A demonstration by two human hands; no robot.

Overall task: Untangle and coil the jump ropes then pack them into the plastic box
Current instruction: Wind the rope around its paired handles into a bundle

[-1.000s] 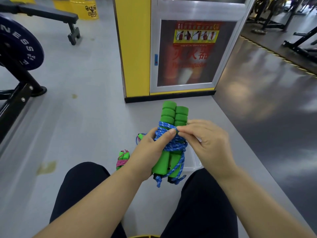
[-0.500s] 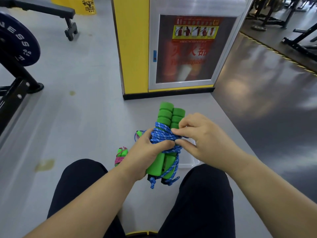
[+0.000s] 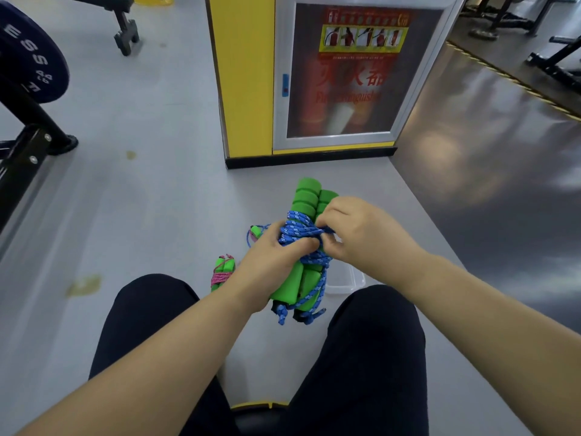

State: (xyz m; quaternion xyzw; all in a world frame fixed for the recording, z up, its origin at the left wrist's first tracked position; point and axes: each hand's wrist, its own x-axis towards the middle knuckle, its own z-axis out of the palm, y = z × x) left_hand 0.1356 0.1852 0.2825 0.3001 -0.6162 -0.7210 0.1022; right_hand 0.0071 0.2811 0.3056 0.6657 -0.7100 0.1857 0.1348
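Note:
I hold a jump rope with two green foam handles (image 3: 306,196) side by side, its blue cord (image 3: 297,231) wound around their middle. My left hand (image 3: 270,262) grips the bundle from the left, thumb pressed on the wraps. My right hand (image 3: 355,234) pinches a strand of the blue cord at the right side of the bundle. On the floor below lies a clear plastic box (image 3: 345,281), mostly hidden by my hands. A second rope with green handles and pink cord (image 3: 221,273) lies coiled left of the box. Another green handle with blue cord (image 3: 256,231) peeks out behind my left hand.
A yellow pillar with a glass-fronted fire extinguisher cabinet (image 3: 339,77) stands ahead. A weight rack with a blue plate (image 3: 28,64) is at the left, a bench leg (image 3: 125,33) at the far left. My dark-trousered knees (image 3: 151,313) frame the box. Darker flooring runs along the right.
My right hand has shifted slightly along the blue cord at the right side of the wraps. The bundle stays in my left hand.

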